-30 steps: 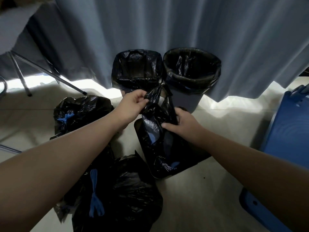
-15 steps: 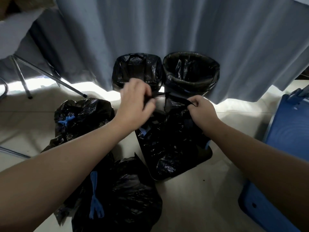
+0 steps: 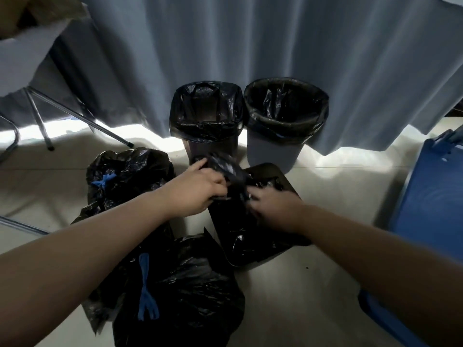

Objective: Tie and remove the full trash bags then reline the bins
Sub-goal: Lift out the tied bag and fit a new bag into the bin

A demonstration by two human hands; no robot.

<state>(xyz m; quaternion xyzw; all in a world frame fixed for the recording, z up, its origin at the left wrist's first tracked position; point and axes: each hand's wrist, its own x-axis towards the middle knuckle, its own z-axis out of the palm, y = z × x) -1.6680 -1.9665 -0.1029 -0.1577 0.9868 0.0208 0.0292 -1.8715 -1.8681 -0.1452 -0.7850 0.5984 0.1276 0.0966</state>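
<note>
Curtain [image 3: 250,46]: grey-blue, hanging behind everything.
Tied bags [image 3: 180,291]: black, knotted with blue ties, on the floor at left; a second [image 3: 125,176] behind.
Lined bins: square one [image 3: 206,108] and round one [image 3: 285,106], side by side against the curtain.
Near bin [image 3: 280,171]: in front, black liner [image 3: 240,226] inside.
Left hand [image 3: 198,191]: curled, gripping bunched liner plastic.
Right hand [image 3: 273,209]: fingers closed on the liner; blurred.
</note>
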